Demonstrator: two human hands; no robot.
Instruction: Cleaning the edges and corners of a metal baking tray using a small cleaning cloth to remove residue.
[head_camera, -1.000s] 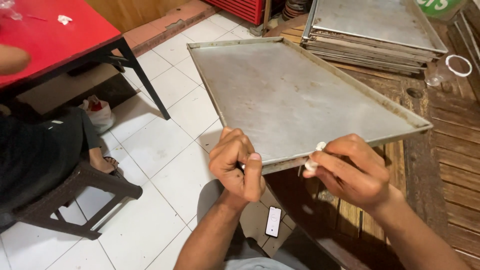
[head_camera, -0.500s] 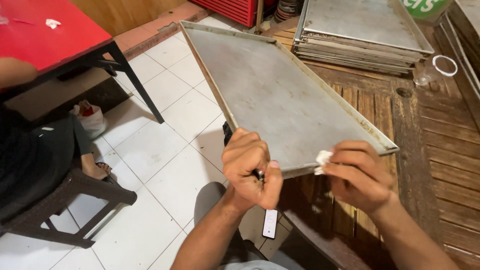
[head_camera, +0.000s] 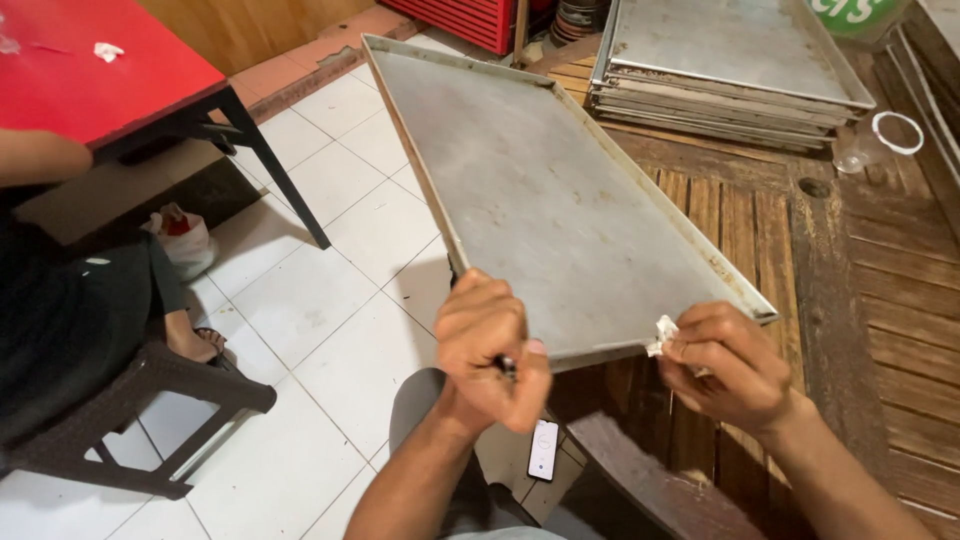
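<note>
2 bare hands work at the near edge of a large, flat, grey metal baking tray (head_camera: 560, 200), which lies tilted across a brown slatted wooden table (head_camera: 860, 290), its near left part hanging out over the white tiled floor (head_camera: 300, 300). Left hand (head_camera: 490, 345) is curled into a fist at the tray's near rim, fingers closed on a small dark object that is mostly hidden. Right hand (head_camera: 735, 365) pinches a small crumpled white scrap (head_camera: 663, 332) against the tray's near right corner. 1 stack of similar grey metal trays (head_camera: 730, 60) sits further back on the table. Red table (head_camera: 90, 70) stands left; a white phone (head_camera: 543, 450) lies below the hands.
</note>
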